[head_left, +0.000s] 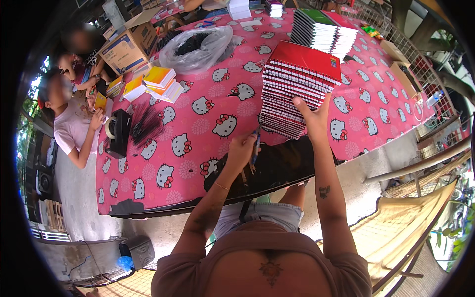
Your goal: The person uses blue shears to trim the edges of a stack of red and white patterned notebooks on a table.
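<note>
A tall stack of red-covered spiral notebooks leans on the table in front of me, its wire-bound edges facing me. My right hand grips the stack's right side, with the thumb on the bound edges and the fingers mostly hidden behind. Close to the stack's lower left corner, my left hand is closed around a slim blue pen-like tool. Its dark tip points up toward the bindings; I cannot tell whether it touches them.
A pink patterned cloth covers the table, with a torn black patch at my edge. Around it are green notebooks, a plastic bag with black coils, yellow booklets, loose black binding coils, a tape dispenser and a cardboard box. People work at left.
</note>
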Available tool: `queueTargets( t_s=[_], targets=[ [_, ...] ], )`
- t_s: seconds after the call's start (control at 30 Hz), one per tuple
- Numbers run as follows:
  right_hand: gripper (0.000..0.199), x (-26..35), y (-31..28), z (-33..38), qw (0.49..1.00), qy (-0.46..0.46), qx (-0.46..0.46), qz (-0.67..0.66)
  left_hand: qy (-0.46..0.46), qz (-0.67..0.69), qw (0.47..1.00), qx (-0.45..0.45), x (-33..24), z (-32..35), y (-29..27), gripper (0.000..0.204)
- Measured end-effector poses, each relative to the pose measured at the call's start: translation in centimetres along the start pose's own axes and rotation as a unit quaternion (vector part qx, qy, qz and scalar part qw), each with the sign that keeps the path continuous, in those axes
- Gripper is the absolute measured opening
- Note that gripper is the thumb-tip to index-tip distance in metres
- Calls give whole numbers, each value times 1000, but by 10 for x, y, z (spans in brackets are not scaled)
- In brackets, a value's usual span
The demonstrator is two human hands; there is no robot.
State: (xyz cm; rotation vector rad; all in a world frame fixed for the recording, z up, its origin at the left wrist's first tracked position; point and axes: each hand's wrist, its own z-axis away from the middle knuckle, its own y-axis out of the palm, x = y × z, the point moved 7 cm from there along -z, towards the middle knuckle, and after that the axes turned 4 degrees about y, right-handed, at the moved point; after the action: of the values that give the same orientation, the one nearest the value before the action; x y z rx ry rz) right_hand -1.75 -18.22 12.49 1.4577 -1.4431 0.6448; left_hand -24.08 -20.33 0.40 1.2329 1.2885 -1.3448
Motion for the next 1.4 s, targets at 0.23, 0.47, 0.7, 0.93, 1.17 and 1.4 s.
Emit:
queueTargets(
  t_s=[0.23, 0.47, 0.7, 0.93, 1.17, 1.4],
  targets=[
    [85, -2, -1, -1, 1000, -9, -1, 14, -167, 264, 949, 34, 12, 4, 10, 32],
    [87, -1, -2, 0, 1000, -3, -2, 7, -117, 164, 979, 19, 16, 0, 7, 29],
    [85, -2, -2, -1, 1000, -7, -1, 10, 43, -201, 978, 36, -11, -1, 4, 25],
    [84, -3, -2, -1, 1000, -2, 1, 8, -175, 232, 955, 65, 13, 3, 8, 30],
    [85, -8, -5, -1, 1000, 3, 0, 9, -30, -39, 999, 23, 3, -7, 1, 27],
    [85, -7, -6, -3, 1000, -1, -2, 6, -63, -103, 987, 110, -4, -10, 3, 27]
  ],
)
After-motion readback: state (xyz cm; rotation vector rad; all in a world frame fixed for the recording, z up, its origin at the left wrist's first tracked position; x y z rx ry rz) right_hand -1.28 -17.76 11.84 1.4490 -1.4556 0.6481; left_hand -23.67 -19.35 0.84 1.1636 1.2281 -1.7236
